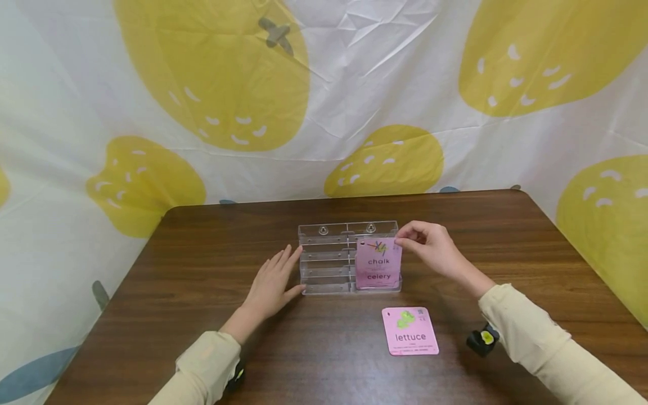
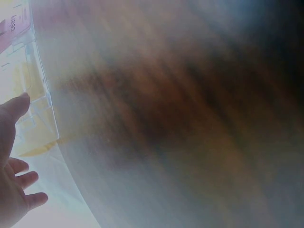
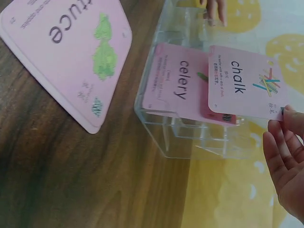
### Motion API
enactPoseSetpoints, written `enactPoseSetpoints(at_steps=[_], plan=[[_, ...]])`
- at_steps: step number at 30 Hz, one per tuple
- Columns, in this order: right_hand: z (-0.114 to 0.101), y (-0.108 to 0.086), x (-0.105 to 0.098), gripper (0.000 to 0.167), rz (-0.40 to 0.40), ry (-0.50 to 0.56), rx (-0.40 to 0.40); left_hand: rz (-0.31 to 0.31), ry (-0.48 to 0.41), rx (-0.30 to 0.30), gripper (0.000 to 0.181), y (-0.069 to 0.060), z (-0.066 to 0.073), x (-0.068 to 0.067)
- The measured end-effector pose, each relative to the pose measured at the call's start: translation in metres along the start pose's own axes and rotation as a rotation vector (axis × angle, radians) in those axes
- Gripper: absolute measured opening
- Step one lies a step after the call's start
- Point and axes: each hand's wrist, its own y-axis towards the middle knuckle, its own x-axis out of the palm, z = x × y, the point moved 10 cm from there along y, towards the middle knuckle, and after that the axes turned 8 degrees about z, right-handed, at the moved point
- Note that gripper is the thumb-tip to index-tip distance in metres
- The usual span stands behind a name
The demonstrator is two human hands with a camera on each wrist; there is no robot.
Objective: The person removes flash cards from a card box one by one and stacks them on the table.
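Note:
My right hand [image 1: 430, 247] pinches the corner of the pink chalk card [image 3: 247, 83] between thumb and fingers. That card overlaps the celery card [image 3: 175, 85], which stands in the lower right pocket of the clear plastic rack [image 1: 326, 288]. With fingers straight, my left hand [image 1: 270, 284] lies against the rack's left side, its thumb by the lower left corner. In the left wrist view, the left hand [image 2: 12, 175] shows at the edge beside the rack [image 2: 47, 102]. On the table in front of the rack is a pink lettuce card [image 1: 410, 332].
The rack stands on a dark wooden table [image 1: 212, 242]. Behind the table hangs a white cloth [image 1: 374, 73] with yellow fruit prints. The lettuce card [image 3: 66, 52] lies nearer the person than the rack, with a thick edge like a stack.

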Motion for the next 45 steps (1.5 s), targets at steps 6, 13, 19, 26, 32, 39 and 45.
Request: enactPoseSetpoints(at_steps=[6, 13, 19, 26, 32, 39, 45], plan=[[-0.005, -0.001, -0.007, 0.003, 0.003, 0.007, -0.004, 0.009, 0.006, 0.009, 0.079, 0.0, 0.0, 0.0], [-0.009, -0.008, -0.007, 0.004, -0.044, 0.016, 0.012, 0.014, 0.007, 0.017, 0.079, 0.0, 0.001, -0.001], [-0.009, -0.016, -0.003, 0.005, -0.112, 0.057, 0.077, -0.001, 0.001, 0.004, 0.078, 0.0, 0.001, 0.0], [-0.004, -0.029, 0.004, 0.006, -0.221, 0.103, 0.164, 0.0, 0.002, 0.003, 0.079, 0.0, 0.001, 0.0], [0.002, -0.039, 0.006, 0.008, -0.276, 0.118, 0.205, 0.004, 0.004, 0.005, 0.078, 0.001, 0.0, 0.001], [0.018, -0.052, 0.01, 0.009, -0.335, 0.147, 0.245, -0.007, 0.015, 0.006, 0.078, 0.001, 0.001, 0.001], [0.032, -0.064, 0.014, 0.011, -0.381, 0.182, 0.268, -0.008, 0.006, 0.003, 0.078, 0.001, 0.002, 0.0]])
